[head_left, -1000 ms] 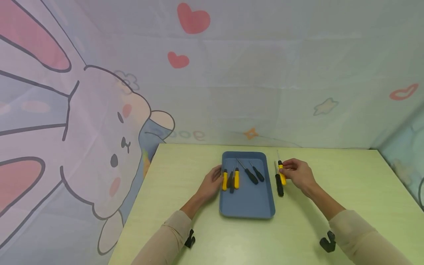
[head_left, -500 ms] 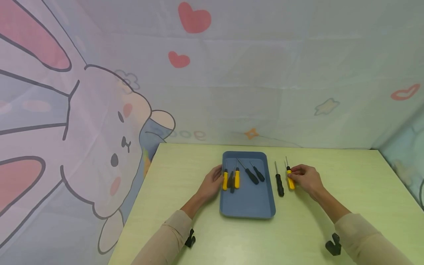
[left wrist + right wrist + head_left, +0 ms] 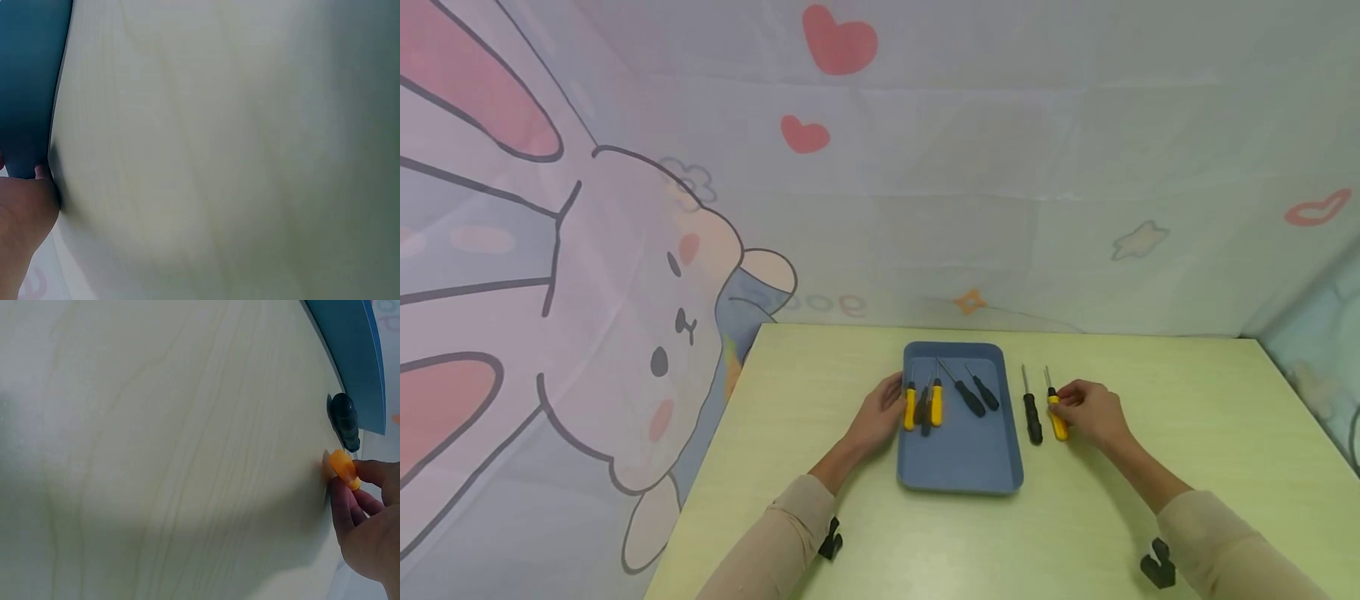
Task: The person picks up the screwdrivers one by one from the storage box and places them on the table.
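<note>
My right hand (image 3: 1095, 411) pinches a yellow-handled screwdriver (image 3: 1059, 427) between thumb and fingers, its shaft pointing away. In the right wrist view its orange-yellow handle end (image 3: 341, 464) is at or just over the tabletop. Just left of it lies a black-handled screwdriver (image 3: 1033, 419), roughly parallel. My left hand (image 3: 877, 417) grips the left edge of a blue tray (image 3: 958, 479). In the left wrist view that hand (image 3: 25, 212) holds the tray's wall (image 3: 31, 94). Inside the tray are two yellow-handled screwdrivers (image 3: 936, 404) and several dark ones (image 3: 970, 400).
A pale wood-grain table (image 3: 1225, 433) extends on both sides of the tray. Behind it hangs a printed cloth (image 3: 1000, 167) with hearts and a rabbit. Black clip-like pieces (image 3: 1158, 564) show beside both sleeves.
My right hand has moved right and toward me with the yellow screwdriver, away from the black one it overlapped, and has lowered slightly. The left hand and the tray have stayed put.
</note>
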The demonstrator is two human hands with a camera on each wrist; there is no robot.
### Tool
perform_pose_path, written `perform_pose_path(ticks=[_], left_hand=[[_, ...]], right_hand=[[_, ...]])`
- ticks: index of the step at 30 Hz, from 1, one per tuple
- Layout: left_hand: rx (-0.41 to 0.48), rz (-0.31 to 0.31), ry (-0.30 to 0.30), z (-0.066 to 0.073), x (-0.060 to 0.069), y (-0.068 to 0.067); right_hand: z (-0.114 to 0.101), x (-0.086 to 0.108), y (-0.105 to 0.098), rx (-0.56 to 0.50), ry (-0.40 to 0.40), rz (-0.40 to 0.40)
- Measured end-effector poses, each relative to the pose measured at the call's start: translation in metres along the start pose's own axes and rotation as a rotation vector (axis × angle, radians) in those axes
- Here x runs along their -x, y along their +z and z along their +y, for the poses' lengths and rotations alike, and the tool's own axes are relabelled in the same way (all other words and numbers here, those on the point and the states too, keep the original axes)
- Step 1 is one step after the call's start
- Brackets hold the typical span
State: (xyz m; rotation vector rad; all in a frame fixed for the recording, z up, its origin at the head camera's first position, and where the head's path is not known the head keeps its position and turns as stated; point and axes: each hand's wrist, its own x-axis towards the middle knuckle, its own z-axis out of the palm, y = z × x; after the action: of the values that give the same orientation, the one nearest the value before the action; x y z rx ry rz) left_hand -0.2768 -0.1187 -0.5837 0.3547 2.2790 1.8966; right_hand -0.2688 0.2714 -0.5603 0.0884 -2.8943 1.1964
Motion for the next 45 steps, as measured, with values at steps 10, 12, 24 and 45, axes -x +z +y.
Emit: perform_pose_path(ticks=[10,12,24,45], left_hand=[[0.008,0.003,0.009,0.003,0.001,0.001],[0.011,0.004,0.011,0.003,0.001,0.001],[-0.012,0.004,0.001,0.000,-0.003,0.001],[0.001,0.015,-0.010,0.000,-0.001,0.001]], right_hand=[[-0.006,0.001,0.010,0.103,-0.105,0.061],[-0.006,0.002,0.011,0.119,-0.119,0.071],[-0.009,0.003,0.007,0.149,-0.087,0.065],[-0.050,-0.011,-0.012,0.104,-0.137,-0.037]])
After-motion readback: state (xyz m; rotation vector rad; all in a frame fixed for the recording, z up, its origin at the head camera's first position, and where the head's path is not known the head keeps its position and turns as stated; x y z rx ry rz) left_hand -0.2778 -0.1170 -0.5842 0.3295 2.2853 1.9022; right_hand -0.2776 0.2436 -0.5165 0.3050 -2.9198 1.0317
